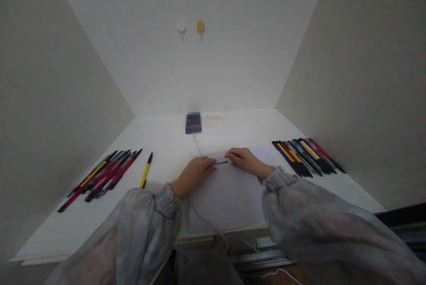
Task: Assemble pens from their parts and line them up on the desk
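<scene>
Over a white sheet of paper (229, 201), my left hand (196, 174) is closed on a thin dark pen (221, 162), which points to the right. A ring shows on one of its fingers. Just past the pen's right end, my right hand (248, 161) has its fingers pinched together. A small dark bit shows at those fingertips, too small to name. To the left of my left hand lies a single yellow pen (147, 170) with black ends.
Several mixed pens (100, 176) lie in a loose pile on the left. On the right, several pens (304, 156) rest side by side. A small dark box (193, 123) with a white cable (206, 217) stands near the back wall, which bears two hooks (200, 28).
</scene>
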Motion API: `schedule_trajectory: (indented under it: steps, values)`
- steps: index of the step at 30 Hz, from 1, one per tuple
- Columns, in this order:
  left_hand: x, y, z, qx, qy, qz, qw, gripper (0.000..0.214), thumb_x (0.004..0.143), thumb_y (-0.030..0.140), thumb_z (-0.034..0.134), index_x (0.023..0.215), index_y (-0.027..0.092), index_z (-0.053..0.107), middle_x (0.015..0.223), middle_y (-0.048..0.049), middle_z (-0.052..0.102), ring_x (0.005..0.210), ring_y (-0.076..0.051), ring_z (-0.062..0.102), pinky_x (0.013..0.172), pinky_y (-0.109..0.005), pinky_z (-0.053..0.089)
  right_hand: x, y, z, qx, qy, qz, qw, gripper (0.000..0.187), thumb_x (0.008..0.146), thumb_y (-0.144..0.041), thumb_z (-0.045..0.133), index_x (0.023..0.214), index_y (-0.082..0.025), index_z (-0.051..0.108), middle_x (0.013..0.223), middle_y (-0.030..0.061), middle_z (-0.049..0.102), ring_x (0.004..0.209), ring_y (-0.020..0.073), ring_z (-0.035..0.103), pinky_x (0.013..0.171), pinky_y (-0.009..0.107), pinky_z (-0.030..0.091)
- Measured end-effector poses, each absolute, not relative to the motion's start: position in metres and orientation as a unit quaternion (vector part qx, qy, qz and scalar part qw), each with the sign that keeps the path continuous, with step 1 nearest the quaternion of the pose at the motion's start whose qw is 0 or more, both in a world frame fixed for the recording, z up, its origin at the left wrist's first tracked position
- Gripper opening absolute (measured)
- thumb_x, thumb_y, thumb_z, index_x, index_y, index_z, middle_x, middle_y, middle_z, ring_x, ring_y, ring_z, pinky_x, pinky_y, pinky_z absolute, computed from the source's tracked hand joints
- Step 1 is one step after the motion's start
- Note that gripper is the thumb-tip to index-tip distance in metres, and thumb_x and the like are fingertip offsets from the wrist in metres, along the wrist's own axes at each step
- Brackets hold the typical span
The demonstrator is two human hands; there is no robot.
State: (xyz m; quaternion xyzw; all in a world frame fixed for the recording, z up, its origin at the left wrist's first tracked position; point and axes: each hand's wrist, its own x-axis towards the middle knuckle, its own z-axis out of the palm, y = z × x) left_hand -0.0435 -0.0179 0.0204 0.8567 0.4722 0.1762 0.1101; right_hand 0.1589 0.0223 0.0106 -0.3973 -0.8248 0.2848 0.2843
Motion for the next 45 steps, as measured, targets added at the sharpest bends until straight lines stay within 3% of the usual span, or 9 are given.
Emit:
schedule_trajectory:
  steps: [8,22,28,33,37,41,45]
  values:
    - [-0.052,-0.004,0.015,0.839,0.470,0.191,0.198,0.041,0.065,0.030,0.060,0.103,0.017,0.053,0.090,-0.0031,0.054,0.069,-0.012,0.052,0.067,-0.024,0.041,0.144,0.030,0.006,-0.398,-0.840,0.254,0.269,0.028,0.081,-0.033,0.039,0.073,-0.016,0.060,0.051,-0.0021,0.052,0.049,0.0084,0.046,0.049,0.019,0.032]
    - [-0.086,0.035,0.025,0.818,0.505,0.188,0.203,0.034,0.066,0.015,0.054,0.100,0.016,0.054,0.093,-0.0054,0.053,0.086,-0.016,0.052,0.076,-0.026,0.040,0.098,0.080,0.002,-0.400,-0.846,0.237,0.263,0.027,0.082,-0.031,0.038,0.072,-0.017,0.059,0.052,-0.0011,0.054,0.049,0.0087,0.047,0.048,0.020,0.031]
    - [-0.074,0.031,0.031,0.814,0.495,0.206,0.222,0.029,0.071,0.023,0.053,0.099,0.017,0.055,0.092,-0.0050,0.053,0.086,-0.016,0.051,0.081,-0.027,0.039,0.108,0.072,0.006,-0.407,-0.837,0.249,0.270,0.029,0.082,-0.033,0.037,0.071,-0.017,0.057,0.055,-0.0002,0.054,0.052,0.0100,0.048,0.050,0.021,0.033]
    - [-0.072,0.032,0.030,0.801,0.500,0.243,0.222,0.023,0.079,0.029,0.043,0.091,0.016,0.056,0.085,-0.0045,0.054,0.081,-0.014,0.051,0.077,-0.027,0.040,0.112,0.065,0.011,-0.377,-0.826,0.282,0.311,0.026,0.078,-0.035,0.044,0.095,-0.017,0.052,0.067,0.0003,0.056,0.057,0.0101,0.049,0.053,0.022,0.037]
    - [-0.074,0.034,0.026,0.795,0.502,0.267,0.211,0.020,0.079,0.028,0.044,0.087,0.016,0.056,0.083,-0.0039,0.054,0.079,-0.014,0.051,0.073,-0.026,0.041,0.114,0.062,0.010,-0.344,-0.844,0.227,0.342,0.032,0.069,-0.028,0.056,0.099,-0.019,0.047,0.086,0.0039,0.053,0.071,0.0123,0.050,0.062,0.025,0.040]
    - [-0.076,0.034,0.025,0.797,0.501,0.274,0.196,0.020,0.079,0.029,0.044,0.085,0.015,0.057,0.080,-0.0033,0.053,0.077,-0.013,0.050,0.072,-0.025,0.040,0.113,0.062,0.009,-0.333,-0.876,0.136,0.321,0.012,0.076,-0.026,0.050,0.085,-0.018,0.052,0.081,0.0047,0.054,0.072,0.0141,0.048,0.066,0.028,0.039]
    - [-0.077,0.033,0.024,0.801,0.501,0.281,0.169,0.020,0.079,0.028,0.044,0.086,0.016,0.058,0.079,-0.0030,0.052,0.076,-0.013,0.050,0.069,-0.025,0.041,0.111,0.062,0.011,-0.318,-0.896,0.087,0.299,0.017,0.082,-0.028,0.041,0.083,-0.017,0.054,0.077,0.0056,0.057,0.070,0.0144,0.049,0.068,0.029,0.037]
